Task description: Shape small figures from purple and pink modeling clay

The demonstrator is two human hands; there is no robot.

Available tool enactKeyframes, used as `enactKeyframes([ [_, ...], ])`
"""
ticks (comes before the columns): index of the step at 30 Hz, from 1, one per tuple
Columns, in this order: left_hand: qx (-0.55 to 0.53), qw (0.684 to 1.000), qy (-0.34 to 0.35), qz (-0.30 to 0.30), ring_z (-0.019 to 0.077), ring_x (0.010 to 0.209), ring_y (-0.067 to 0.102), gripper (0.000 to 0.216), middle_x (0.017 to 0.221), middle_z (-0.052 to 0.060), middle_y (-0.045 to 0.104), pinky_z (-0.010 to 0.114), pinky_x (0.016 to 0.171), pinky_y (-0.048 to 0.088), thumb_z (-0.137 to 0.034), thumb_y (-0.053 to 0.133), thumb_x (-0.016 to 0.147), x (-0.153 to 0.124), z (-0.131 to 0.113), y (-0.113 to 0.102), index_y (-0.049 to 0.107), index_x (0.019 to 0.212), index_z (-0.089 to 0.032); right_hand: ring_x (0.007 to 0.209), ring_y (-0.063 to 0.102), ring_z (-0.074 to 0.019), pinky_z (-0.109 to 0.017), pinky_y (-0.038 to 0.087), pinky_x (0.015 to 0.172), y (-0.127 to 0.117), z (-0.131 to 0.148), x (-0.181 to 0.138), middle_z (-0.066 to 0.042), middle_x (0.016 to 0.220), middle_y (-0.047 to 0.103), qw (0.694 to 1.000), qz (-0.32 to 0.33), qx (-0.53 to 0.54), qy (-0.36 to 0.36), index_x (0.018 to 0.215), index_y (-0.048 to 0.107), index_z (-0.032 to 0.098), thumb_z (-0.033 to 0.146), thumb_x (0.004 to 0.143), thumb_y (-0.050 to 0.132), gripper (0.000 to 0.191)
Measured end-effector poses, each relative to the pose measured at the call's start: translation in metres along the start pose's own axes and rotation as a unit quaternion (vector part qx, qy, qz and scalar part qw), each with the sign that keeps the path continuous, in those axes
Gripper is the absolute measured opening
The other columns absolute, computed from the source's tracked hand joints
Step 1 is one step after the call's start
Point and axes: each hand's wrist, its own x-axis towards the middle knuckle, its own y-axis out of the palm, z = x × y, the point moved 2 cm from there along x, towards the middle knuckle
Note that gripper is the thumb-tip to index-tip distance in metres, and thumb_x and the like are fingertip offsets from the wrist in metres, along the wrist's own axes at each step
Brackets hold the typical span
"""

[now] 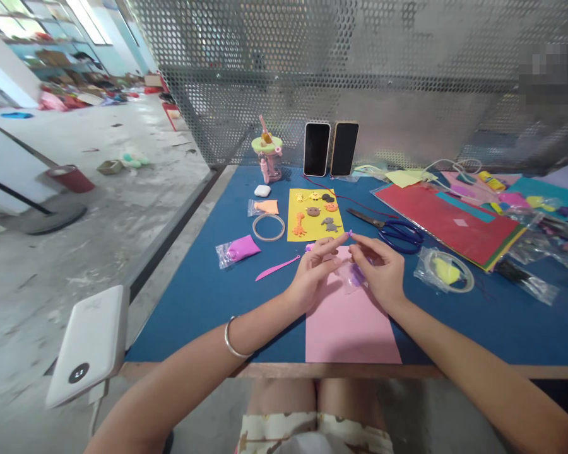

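My left hand (315, 268) and my right hand (376, 268) meet above a pink sheet (348, 321) on the blue table (194, 302). Their fingertips pinch a tiny purple piece of clay (350, 234) between them. My right hand also holds a small clear bag with purple clay (355, 276) against its palm. A pink plastic modelling tool (277, 268) lies just left of my left hand. Behind the hands lies a yellow card (315, 214) carrying several small clay animals.
Blue-handled scissors (392, 230) lie right of the yellow card. A bag of magenta clay (239, 249), a tape ring (268, 227), stacked coloured sheets (454, 221), two phones (331, 149) and a white power bank (89, 343) surround the work spot. A perforated metal screen (360, 75) closes the back.
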Motion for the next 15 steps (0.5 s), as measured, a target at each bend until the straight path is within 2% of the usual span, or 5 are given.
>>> enactKeyframes([
  [8,0.021,0.999,0.028,0.008,0.0214,0.113,0.048,0.045,0.127,0.004,0.047,0.032,0.097,0.041,-0.02,0.069,0.074,0.0016,0.0012,-0.0022,0.066,0.118,-0.029,0.076,0.068,-0.0172,-0.033,0.057,0.072,-0.0006,0.0012,-0.0009,-0.004,0.091,0.072,1.0,0.02,-0.011,0.005,0.106,0.072,0.026,0.031,0.082,0.065,0.026],
  [15,0.065,0.997,0.046,0.017,0.0187,0.111,0.046,0.048,0.125,0.004,0.046,0.029,0.093,0.042,-0.021,0.069,0.074,0.0023,0.0023,-0.0053,0.064,0.121,-0.031,0.078,0.069,-0.0177,-0.033,0.058,0.073,-0.0005,0.0028,-0.0012,-0.005,0.093,0.071,1.0,0.024,-0.016,0.008,0.109,0.071,0.026,0.031,0.082,0.064,0.029],
])
